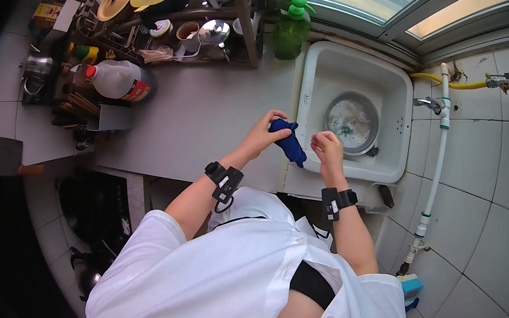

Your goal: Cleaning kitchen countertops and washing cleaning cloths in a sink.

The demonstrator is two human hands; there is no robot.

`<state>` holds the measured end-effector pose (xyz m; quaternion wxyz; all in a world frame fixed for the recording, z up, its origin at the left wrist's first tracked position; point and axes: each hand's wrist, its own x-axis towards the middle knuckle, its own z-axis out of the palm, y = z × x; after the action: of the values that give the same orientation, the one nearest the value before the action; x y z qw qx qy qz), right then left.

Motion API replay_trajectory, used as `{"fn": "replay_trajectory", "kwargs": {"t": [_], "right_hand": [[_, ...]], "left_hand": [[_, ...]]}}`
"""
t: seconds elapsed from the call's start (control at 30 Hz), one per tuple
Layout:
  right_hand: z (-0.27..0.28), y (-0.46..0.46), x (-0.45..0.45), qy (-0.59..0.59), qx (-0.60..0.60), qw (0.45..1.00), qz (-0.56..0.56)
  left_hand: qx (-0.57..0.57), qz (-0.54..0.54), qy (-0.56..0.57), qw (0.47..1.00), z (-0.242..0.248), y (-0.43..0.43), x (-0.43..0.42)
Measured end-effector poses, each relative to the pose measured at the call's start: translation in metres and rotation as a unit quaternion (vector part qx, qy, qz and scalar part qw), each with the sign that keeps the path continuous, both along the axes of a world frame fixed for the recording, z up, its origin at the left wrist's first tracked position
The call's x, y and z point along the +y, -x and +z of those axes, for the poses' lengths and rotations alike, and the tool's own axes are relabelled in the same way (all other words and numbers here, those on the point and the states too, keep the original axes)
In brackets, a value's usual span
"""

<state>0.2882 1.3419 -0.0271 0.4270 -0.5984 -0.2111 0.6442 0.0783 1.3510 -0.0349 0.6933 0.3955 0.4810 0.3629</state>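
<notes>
My left hand (263,135) grips a bunched dark blue cloth (289,145) over the counter, beside the left rim of a white sink (305,117). Over the sink's front left part is my right hand (328,150), its fingers bent inward; whether anything small is between them I cannot tell. A round metal basin (365,149) stands in the sink, holding cloudy, foamy water and something greenish. A small dark thing (373,151) lies against the basin's lower right side.
A green pump bottle (292,31) stands behind the counter's right part. A dish rack (248,23) with pots and cups is at the back left, a large plastic jug (117,80) before it. A tap (429,104) juts from the tiled wall at right.
</notes>
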Motion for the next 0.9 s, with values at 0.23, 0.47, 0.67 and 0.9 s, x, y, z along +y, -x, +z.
{"fn": "replay_trajectory", "kwargs": {"t": [0.23,0.47,0.67,0.9], "right_hand": [[0.041,0.062,0.001,-0.132,-0.208,0.940,0.234],[0.004,0.068,-0.003,-0.022,-0.086,0.972,0.217],[0.003,0.059,-0.007,0.023,0.043,0.997,0.062],[-0.011,0.066,-0.007,-0.007,0.065,0.998,0.025]], "left_hand": [[-0.043,0.091,0.056,0.993,0.014,0.046,-0.005],[-0.084,0.093,0.099,0.987,0.002,0.061,-0.011],[-0.044,0.192,0.084,0.977,-0.019,0.086,-0.020],[-0.029,0.265,0.018,0.964,-0.025,0.093,-0.020]]}}
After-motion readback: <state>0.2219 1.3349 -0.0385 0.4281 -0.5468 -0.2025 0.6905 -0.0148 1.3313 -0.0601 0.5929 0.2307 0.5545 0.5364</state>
